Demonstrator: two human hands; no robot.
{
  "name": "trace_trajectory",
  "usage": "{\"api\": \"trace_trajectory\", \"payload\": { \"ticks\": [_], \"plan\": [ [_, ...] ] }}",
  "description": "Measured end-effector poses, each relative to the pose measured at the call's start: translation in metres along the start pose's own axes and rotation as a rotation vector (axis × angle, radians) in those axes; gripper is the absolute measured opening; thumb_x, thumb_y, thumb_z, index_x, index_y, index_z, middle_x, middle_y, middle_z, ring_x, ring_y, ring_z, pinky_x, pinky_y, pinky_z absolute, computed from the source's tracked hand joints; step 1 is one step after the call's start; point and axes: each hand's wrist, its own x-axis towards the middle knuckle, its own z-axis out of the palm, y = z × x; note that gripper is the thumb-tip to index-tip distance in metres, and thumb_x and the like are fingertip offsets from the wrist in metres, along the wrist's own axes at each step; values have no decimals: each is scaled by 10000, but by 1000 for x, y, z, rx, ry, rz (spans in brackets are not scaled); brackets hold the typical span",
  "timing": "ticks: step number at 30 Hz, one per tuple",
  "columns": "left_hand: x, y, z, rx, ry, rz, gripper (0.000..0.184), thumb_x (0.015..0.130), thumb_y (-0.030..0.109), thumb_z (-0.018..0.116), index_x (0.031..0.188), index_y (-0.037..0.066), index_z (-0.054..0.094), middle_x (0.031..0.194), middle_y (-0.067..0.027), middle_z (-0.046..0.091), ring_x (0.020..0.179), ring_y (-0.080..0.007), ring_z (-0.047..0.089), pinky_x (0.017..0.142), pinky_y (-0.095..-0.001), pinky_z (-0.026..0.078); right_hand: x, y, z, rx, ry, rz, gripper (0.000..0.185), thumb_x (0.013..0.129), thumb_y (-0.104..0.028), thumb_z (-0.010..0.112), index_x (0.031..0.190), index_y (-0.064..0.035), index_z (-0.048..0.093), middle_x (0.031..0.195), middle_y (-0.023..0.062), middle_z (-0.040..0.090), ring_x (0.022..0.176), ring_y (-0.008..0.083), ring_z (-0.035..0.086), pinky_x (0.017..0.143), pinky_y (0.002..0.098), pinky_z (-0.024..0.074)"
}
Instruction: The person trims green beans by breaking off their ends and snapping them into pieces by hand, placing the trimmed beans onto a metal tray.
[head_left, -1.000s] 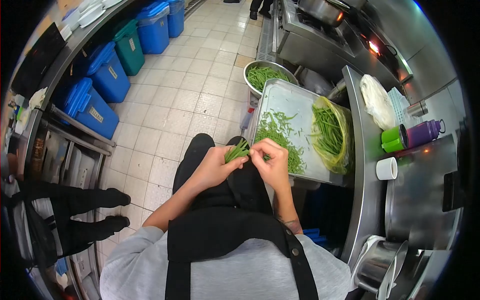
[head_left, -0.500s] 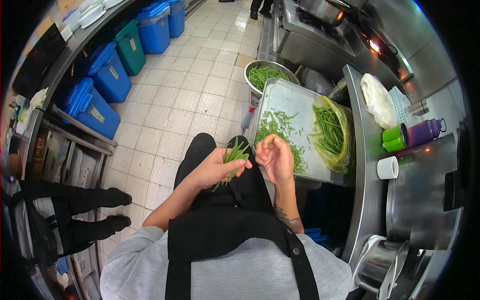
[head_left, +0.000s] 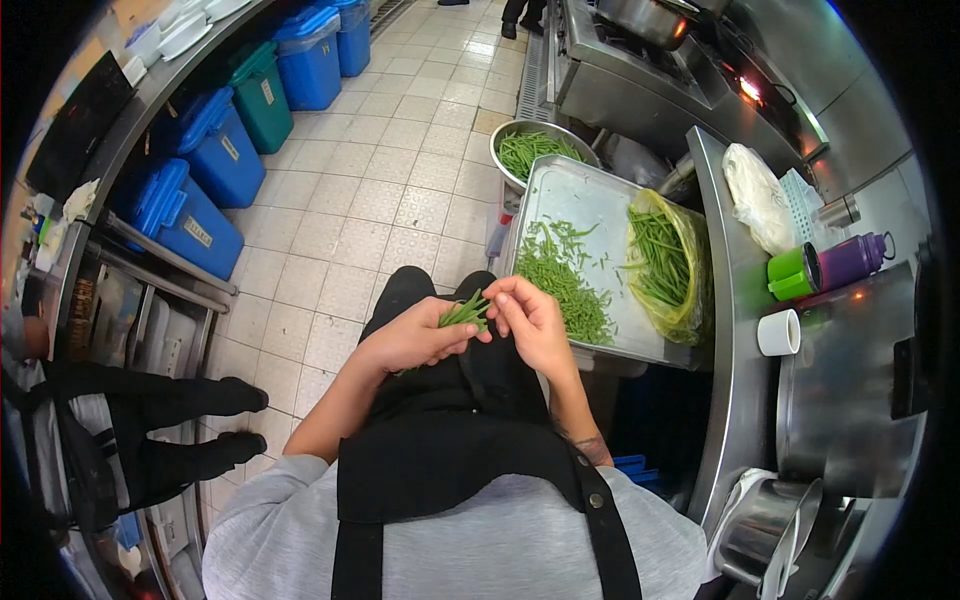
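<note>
Above my lap, my left hand [head_left: 413, 336] is closed around a small bunch of green beans [head_left: 466, 312]. The fingertips of my right hand [head_left: 527, 318] pinch at the upper ends of that bunch, touching it. To the right is a metal tray [head_left: 600, 205] with a spread of small cut bean pieces [head_left: 562, 290] on its left side. An open yellow plastic bag [head_left: 690, 318] full of whole green beans [head_left: 657, 245] lies on the tray's right side. Behind the tray, a round metal bowl [head_left: 497, 157] holds more green beans.
Blue bins [head_left: 185, 215] and a green bin [head_left: 262, 98] line the left. Another person's dark-clothed legs [head_left: 190, 395] are at lower left. On the right counter [head_left: 712, 180] are a white cup [head_left: 777, 333], a green cup [head_left: 793, 272] and a purple bottle [head_left: 853, 262]. A stove stands at upper right.
Half a second ago my right hand was apart from the bunch with its fingers loosely curled; it has moved left and its fingertips are back at the beans. My left hand has tilted the bunch.
</note>
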Motion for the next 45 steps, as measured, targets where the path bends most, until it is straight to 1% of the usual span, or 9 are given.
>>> {"api": "trace_trajectory", "payload": {
  "ticks": [6, 15, 18, 21, 24, 28, 32, 37, 45],
  "plan": [
    [0, -2, -2, -86, -44, -49, 232, 957, 245, 499, 982, 52, 625, 592, 63, 412, 473, -17, 346, 411, -184, 290, -6, -3, -4, 16, -58, 51, 140, 889, -133, 588, 900, -9, 651, 666, -10, 575, 542, 44, 450, 488, 219, 363],
    [0, -8, -4, 8, -53, -74, 274, 962, 273, 493, 978, 30, 620, 587, 59, 405, 469, -18, 342, 400, -186, 283, -9, -16, -11, -409, -170, -46, 99, 815, -107, 652, 807, -9, 662, 655, 59, 571, 512, 84, 446, 483, 263, 365],
    [1, -13, -5, -146, -73, -53, 296, 972, 279, 473, 1001, 18, 609, 586, 64, 377, 464, -16, 312, 399, -184, 259, -8, -16, -7, -471, -85, -127, 103, 839, -94, 646, 819, 8, 644, 657, 13, 572, 557, 61, 452, 516, 228, 363],
    [7, -16, 0, -348, -81, 36, 306, 978, 269, 457, 1019, -4, 587, 572, 67, 339, 453, -23, 271, 395, -194, 213, -8, 15, 6, -84, 114, -127, 115, 895, -85, 578, 834, 11, 590, 643, 3, 536, 534, 68, 421, 515, 211, 348],
    [10, -12, 14, -374, -128, 61, 318, 981, 274, 452, 1028, -15, 575, 581, 64, 330, 456, -21, 263, 397, -192, 206, -2, 21, 1, 611, 152, -35, 115, 909, -85, 554, 840, 6, 571, 673, 12, 526, 512, 70, 382, 488, 215, 336],
    [11, -17, 21, -387, -176, 29, 289, 989, 247, 438, 1040, 6, 589, 586, 72, 330, 458, -15, 264, 399, -181, 216, 3, 6, -13, 721, 169, 22, 116, 937, -73, 486, 856, -15, 547, 722, 21, 527, 536, 56, 367, 503, 197, 325],
    [13, -20, 12, -272, -169, -76, 291, 974, 262, 461, 1014, 2, 584, 583, 64, 358, 462, -23, 306, 403, -182, 248, -1, 4, -24, 351, -84, 89, 159, 929, -59, 438, 938, 11, 581, 766, 39, 580, 574, 55, 418, 526, 197, 351],
    [13, -23, 9, 52, -3, -75, 255, 961, 265, 490, 971, 46, 620, 590, 62, 398, 472, -26, 341, 414, -188, 283, -6, -14, -9, -323, -98, 39, 107, 830, -106, 634, 826, -1, 653, 689, 42, 576, 583, 80, 514, 516, 252, 401],
    [8, -21, 0, 200, 33, -111, 289, 957, 283, 494, 921, 33, 633, 584, 42, 434, 486, -47, 389, 428, -210, 324, -3, -4, -9, -499, -233, -145, 85, 803, -77, 643, 832, 2, 657, 732, 106, 587, 601, 185, 587, 549, 297, 449]
  ]
}}
